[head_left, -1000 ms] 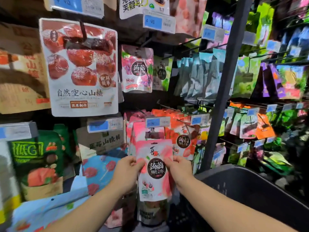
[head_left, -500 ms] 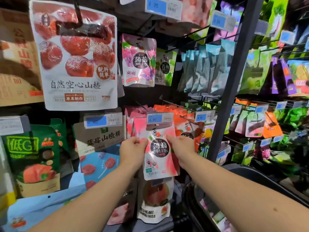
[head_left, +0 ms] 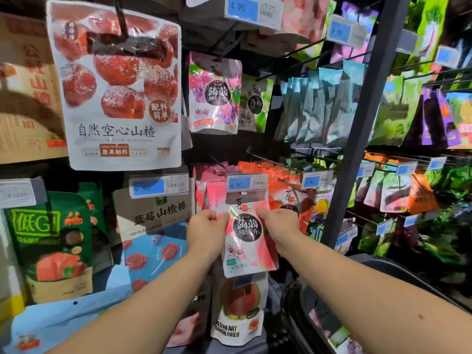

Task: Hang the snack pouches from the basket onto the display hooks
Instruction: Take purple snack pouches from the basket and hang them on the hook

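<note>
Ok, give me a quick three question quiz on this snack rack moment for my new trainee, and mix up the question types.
1. True or false: the left hand and the right hand both pinch the pink pouch.
2. The price tag just above that pouch reads: A) 4.90 B) 12.50 C) 1.00
3. Fill in: the lower pouch, under the pink one, reads "Red Heart ____ Dried".

Key: 1 true; 2 A; 3 Guava.
</note>
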Motion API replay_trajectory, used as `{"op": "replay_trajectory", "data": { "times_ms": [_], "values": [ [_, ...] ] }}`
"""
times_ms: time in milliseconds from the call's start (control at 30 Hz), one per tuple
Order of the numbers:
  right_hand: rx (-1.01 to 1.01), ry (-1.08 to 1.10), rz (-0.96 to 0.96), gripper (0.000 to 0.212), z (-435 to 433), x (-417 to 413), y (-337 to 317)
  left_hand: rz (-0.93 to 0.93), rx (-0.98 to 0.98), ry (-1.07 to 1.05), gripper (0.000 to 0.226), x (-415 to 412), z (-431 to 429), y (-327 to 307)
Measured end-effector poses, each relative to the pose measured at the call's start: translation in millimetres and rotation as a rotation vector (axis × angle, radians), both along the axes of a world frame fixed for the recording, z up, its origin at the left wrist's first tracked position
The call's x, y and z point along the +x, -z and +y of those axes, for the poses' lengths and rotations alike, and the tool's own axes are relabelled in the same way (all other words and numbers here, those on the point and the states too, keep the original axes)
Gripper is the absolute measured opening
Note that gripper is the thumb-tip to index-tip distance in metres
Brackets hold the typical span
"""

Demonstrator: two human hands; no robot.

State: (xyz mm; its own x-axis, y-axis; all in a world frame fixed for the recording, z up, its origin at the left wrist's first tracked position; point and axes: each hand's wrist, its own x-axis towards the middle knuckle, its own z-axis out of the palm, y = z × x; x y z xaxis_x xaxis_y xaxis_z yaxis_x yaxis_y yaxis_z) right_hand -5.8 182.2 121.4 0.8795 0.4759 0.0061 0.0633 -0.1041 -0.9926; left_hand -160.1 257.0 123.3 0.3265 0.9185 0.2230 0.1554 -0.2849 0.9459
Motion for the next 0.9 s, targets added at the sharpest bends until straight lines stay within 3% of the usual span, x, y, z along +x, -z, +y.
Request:
{"op": "replay_trajectory", "data": {
  "times_ms": [133, 300, 400, 467, 633, 800, 900],
  "values": [
    [0.023, -0.009, -0.041, 0.046, 5.1, 0.1, 1.6, -0.023, -0.035, -0.002, 0.036, -3.2, 3.9, 1.4],
    [-0.012, -0.002, -0.066, 0.048, 4.0, -5.3, 1.2, -0.006, -0.017, -0.009, 0.039, -3.7, 2.9, 2.7],
    [-0.052, 0.014, -0.089, 0.063, 6.5, -5.7, -0.9, 0.036, -0.009, -0.019, 0.037, -2.3, 0.8, 1.6],
    [-0.075, 0.029, -0.129, 0.052, 9.0, -4.6, -2.1, 0.040, -0.006, -0.039, 0.039, -1.5, 1.5, 1.8],
    [-0.165, 0.045, -0.223, 0.049, 19.5, -1.4, -10.4, 0.049, 0.013, -0.093, 0.034, -2.9, 3.9, 4.6],
    [-0.249, 0.024, -0.208, 0.036, 24.5, -4.4, -15.3, 0.053, 0.054, -0.111, 0.023, -6.6, 3.6, 6.0],
    [-0.236, 0.027, -0.191, 0.038, 24.8, -3.4, -12.5, 0.059, 0.094, -0.129, 0.018, -7.1, 2.5, 3.6]
  ]
}}
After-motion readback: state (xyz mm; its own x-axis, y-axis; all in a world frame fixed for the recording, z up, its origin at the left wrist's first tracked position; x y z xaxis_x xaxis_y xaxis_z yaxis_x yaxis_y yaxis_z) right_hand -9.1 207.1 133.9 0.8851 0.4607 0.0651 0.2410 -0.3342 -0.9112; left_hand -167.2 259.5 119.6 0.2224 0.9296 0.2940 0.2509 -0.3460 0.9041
